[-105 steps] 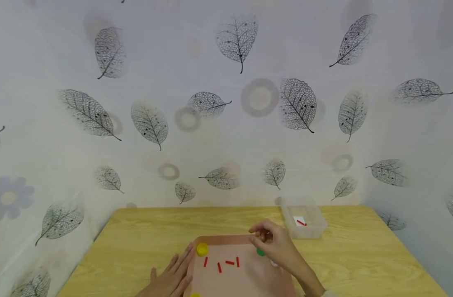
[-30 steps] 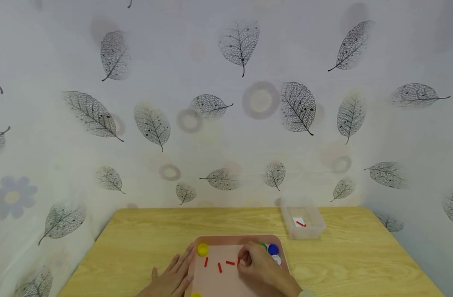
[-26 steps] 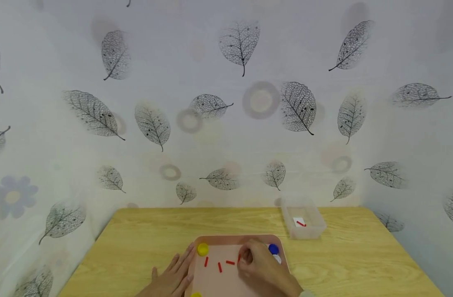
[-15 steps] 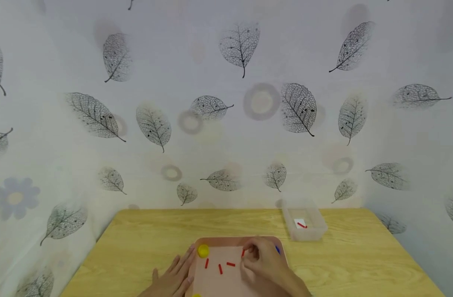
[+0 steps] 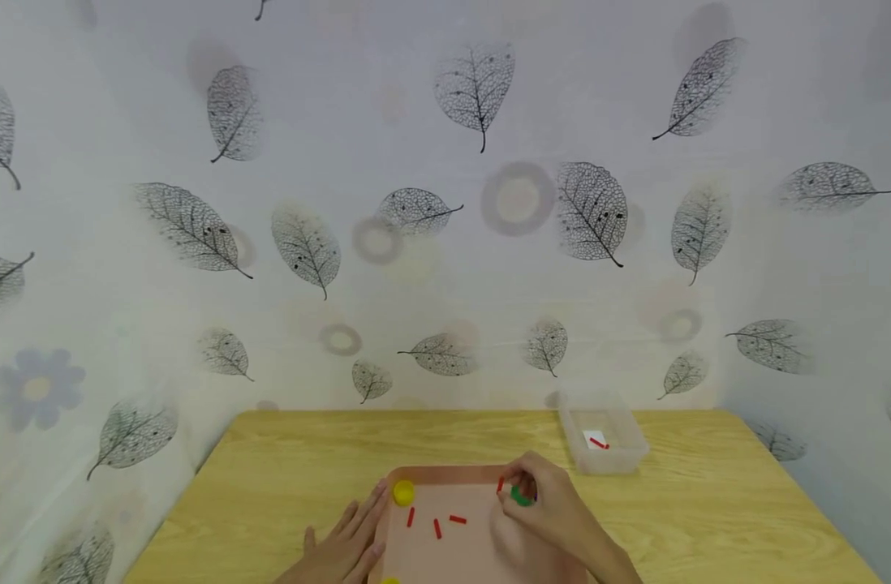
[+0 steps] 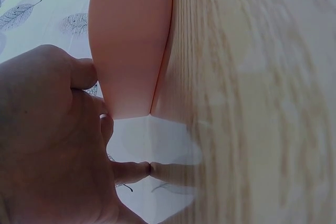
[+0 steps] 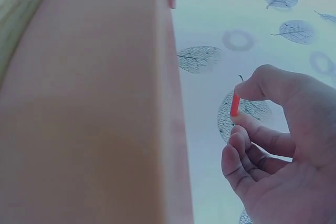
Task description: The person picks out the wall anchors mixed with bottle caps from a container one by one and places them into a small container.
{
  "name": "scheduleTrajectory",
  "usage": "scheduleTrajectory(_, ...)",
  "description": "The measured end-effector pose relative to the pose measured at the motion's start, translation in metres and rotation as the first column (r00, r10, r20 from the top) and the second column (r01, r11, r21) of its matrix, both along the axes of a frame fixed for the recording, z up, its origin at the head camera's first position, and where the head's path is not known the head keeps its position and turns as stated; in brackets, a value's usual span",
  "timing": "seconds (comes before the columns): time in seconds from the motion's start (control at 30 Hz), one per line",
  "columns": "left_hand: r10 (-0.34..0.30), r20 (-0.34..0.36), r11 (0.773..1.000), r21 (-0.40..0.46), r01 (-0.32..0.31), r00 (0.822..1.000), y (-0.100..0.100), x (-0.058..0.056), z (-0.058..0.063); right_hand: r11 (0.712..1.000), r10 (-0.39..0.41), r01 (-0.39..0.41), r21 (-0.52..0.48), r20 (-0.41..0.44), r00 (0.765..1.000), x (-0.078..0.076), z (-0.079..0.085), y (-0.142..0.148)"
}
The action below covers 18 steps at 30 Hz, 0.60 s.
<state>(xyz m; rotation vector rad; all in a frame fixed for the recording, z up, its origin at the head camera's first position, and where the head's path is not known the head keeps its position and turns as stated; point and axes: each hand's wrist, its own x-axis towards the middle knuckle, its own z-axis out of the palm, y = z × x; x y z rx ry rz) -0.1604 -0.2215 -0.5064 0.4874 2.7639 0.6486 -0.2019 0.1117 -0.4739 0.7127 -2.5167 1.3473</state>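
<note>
In the head view, a pink tray (image 5: pixel 445 475) lies on the wooden table. My left hand (image 5: pixel 339 547) rests against its left side with fingers straight; the left wrist view has fingertips at the tray wall (image 6: pixel 128 51). Over the tray's right back part, my right hand (image 5: pixel 551 503) pinches a small red stick (image 5: pixel 500 485) by its ends between thumb and index finger. That stick (image 7: pixel 234 105) is held above the tray rim in the right wrist view. Three more red sticks lie loose on the tray floor, one of them a slanted stick (image 5: pixel 458 519) nearest my right hand.
A yellow cap (image 5: pixel 404 492) sits in the tray's back left corner, with another yellow piece (image 5: pixel 390 581) at the bottom frame edge. A green cap (image 5: pixel 520 495) is partly behind my right fingers. A clear plastic box (image 5: pixel 609 461) behind holds red sticks and a white square.
My right hand has picked up the rightmost red stick from the tray floor and lifted it back and to the right. My left hand stays at the tray's side.
</note>
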Motion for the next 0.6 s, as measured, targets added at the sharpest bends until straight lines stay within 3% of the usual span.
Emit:
scheduleTrajectory(0.3, -0.006, 0.000, 1.000, 0.016, 0.006, 1.000, 0.001, 0.001, 0.002, 0.999, -0.030, 0.030, -0.034, -0.006, 1.000, -0.001, 0.013, 0.013)
scheduleTrajectory(0.6, -0.011, 0.005, 0.998, 0.054, 0.011, 1.000, -0.001, 0.002, 0.004, 0.998, -0.053, 0.048, -0.035, -0.142, 0.988, -0.005, 0.024, 0.022)
